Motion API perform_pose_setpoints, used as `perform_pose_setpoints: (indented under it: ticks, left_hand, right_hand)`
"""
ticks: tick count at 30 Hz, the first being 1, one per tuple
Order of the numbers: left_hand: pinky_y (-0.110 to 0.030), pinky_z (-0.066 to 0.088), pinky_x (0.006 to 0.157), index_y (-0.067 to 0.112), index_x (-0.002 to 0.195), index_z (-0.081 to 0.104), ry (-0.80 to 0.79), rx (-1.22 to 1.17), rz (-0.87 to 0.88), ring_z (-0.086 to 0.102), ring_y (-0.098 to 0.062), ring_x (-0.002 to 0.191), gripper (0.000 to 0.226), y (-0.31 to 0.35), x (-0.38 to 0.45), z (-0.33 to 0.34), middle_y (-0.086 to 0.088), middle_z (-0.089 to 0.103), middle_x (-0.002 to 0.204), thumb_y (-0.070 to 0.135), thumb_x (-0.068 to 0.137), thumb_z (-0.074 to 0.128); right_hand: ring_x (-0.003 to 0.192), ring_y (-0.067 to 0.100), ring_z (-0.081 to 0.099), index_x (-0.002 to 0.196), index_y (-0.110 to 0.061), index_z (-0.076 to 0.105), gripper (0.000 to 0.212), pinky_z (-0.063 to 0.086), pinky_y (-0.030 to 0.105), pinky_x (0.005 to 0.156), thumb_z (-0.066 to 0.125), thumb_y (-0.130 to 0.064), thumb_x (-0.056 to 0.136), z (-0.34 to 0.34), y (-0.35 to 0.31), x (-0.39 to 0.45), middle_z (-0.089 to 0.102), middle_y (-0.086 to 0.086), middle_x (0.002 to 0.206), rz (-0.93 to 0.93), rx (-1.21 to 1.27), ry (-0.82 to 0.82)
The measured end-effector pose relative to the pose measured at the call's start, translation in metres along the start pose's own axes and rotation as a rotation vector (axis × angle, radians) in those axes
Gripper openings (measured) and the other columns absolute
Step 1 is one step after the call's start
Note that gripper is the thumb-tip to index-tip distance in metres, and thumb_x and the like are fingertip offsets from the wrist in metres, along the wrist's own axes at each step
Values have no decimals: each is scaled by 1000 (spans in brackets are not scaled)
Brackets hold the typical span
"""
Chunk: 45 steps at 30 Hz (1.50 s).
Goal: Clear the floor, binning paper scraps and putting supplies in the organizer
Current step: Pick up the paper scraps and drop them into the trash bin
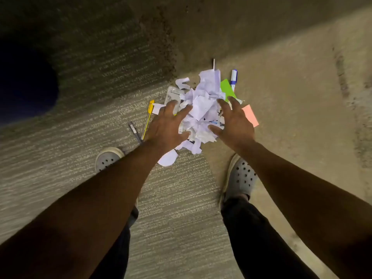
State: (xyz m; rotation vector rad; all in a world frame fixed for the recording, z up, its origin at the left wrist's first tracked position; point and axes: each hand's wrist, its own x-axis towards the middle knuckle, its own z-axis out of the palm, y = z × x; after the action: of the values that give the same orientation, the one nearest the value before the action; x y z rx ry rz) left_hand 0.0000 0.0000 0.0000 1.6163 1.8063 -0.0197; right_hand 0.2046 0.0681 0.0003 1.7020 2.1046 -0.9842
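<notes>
A heap of crumpled white paper scraps (201, 109) lies on the floor between my feet. My left hand (168, 123) hovers at the heap's left side and my right hand (234, 122) at its right, both with fingers spread and holding nothing. Around the heap lie a blue-and-white marker (233, 78), a green card (227, 89), a pink card (251, 115), a yellow utility knife (150, 107), a dark pen (133, 131) and a clear plastic case (172, 95), partly hidden by paper and my left hand.
The floor is ribbed carpet (70, 141) on the left and smoother beige surface (291, 97) on the right. My grey clogs (240, 176) stand either side of the heap. A dark blue shape (22, 83) fills the far left. A loose white scrap (168, 158) lies near my left wrist.
</notes>
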Motion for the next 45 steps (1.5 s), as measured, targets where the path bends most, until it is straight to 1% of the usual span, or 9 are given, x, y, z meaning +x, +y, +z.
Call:
perform_pose_setpoints:
  ticks: [5,8,16,22,30,33,37,41,45]
  left_hand:
    - [-46,51,87,33,148,25,-70,153,42,42,-33,126,96,19,36,10,-10,25,152,50,69,78]
    - [-46,52,84,30,148,22,-111,182,-3,45,-34,121,96,28,46,17,-12,26,150,42,72,79]
    - [-39,49,89,11,119,64,-44,-71,-56,58,-36,105,35,21,44,25,-18,57,117,8,84,60]
    - [-26,47,76,5,94,77,157,-403,-203,65,-30,84,19,26,22,-4,-17,69,96,1,80,66]
    - [-5,45,71,15,86,76,376,-790,-379,64,2,73,11,30,-48,-88,1,70,87,7,79,76]
    - [-12,49,52,23,79,73,391,-1062,-492,66,1,55,16,29,-71,-128,4,73,75,7,80,76]
    - [-16,51,52,24,76,72,492,-1208,-505,67,-8,52,18,19,-104,-192,7,73,65,8,81,75]
    - [-19,54,61,28,80,74,730,-1098,-474,71,-11,63,8,-9,-146,-257,6,75,69,20,80,76]
    - [-21,54,66,30,84,74,973,-913,-578,71,-9,68,10,-57,-189,-307,9,75,71,39,80,74]
  right_hand:
    - [117,32,56,147,-40,8,110,53,39,73,80,-52,65,7,4,24,1,5,160,-67,-115,-53]
    - [121,36,51,149,-34,9,116,53,43,80,84,-48,62,12,2,39,2,12,159,-115,-138,-99]
    - [96,39,58,119,-7,53,35,47,40,76,60,-12,85,13,-8,49,51,19,114,-107,-96,-131]
    - [87,35,60,98,-6,67,20,34,27,67,58,-6,80,-8,-7,30,65,19,98,-22,58,19]
    - [66,12,59,84,-20,70,14,36,12,61,67,-10,75,-76,-44,-19,68,-3,76,139,305,169]
    - [66,8,60,79,-28,68,16,46,18,67,74,-14,74,-101,-72,-32,70,-9,78,221,483,168]
    - [65,8,55,85,-19,69,15,49,27,65,76,-8,77,-134,-141,-49,67,-4,79,183,849,142]
    - [60,-2,56,87,-15,67,17,45,12,56,72,-1,79,-159,-235,-62,67,-10,74,-22,985,86]
    - [63,-1,57,84,-21,65,26,47,16,57,68,5,80,-163,-339,-66,68,-10,77,-288,986,-18]
